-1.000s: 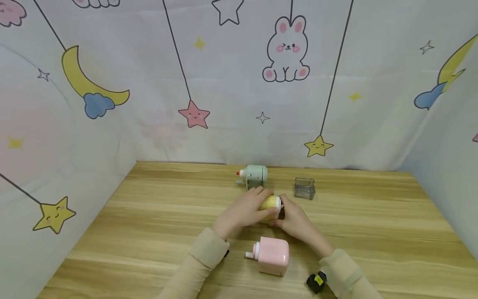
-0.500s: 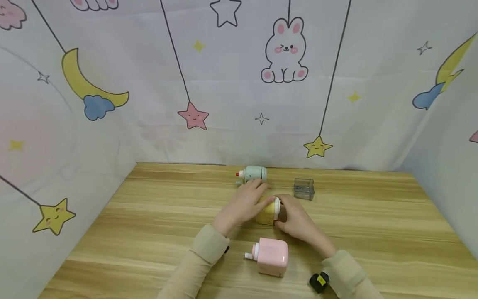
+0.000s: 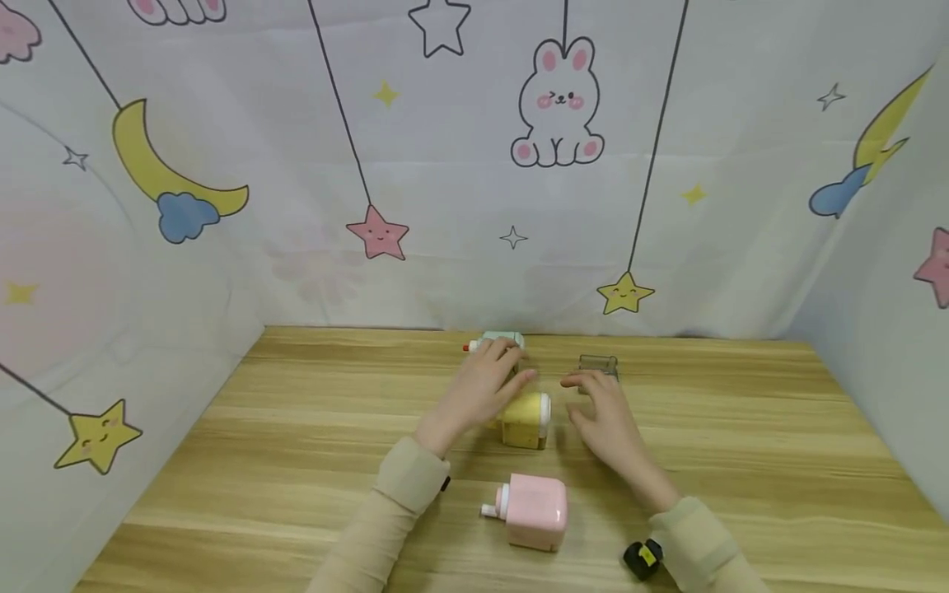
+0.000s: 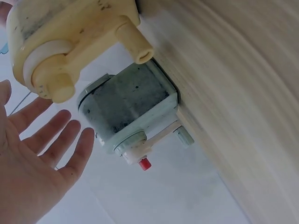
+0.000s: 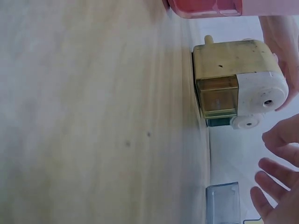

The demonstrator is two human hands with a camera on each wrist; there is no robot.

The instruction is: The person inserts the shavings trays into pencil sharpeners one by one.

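A yellow crank pencil sharpener [image 3: 523, 422] stands mid-table, its white front and amber drawer [image 5: 218, 96] showing in the right wrist view. My left hand [image 3: 478, 383] reaches over its left side with fingers extended toward the mint-green pencil sharpener [image 4: 131, 100] behind it. That green one has a red tip and a crank, and the hand partly covers it in the head view. To the right of the yellow sharpener, my right hand [image 3: 606, 420] hovers with fingers spread and nothing in them. Its fingertips overlap a clear grey plastic box [image 3: 597, 363] in the head view.
Nearer the body stands a pink crank sharpener [image 3: 537, 511], crank pointing left. A small black object with a yellow mark [image 3: 643, 558] lies by the right sleeve. A patterned cloth [image 3: 445, 165] closes off the back of the wooden table [image 3: 311, 428].
My right hand has let go of the yellow sharpener and drawn away to the right. My left hand has come off its top and shifted toward the green sharpener.
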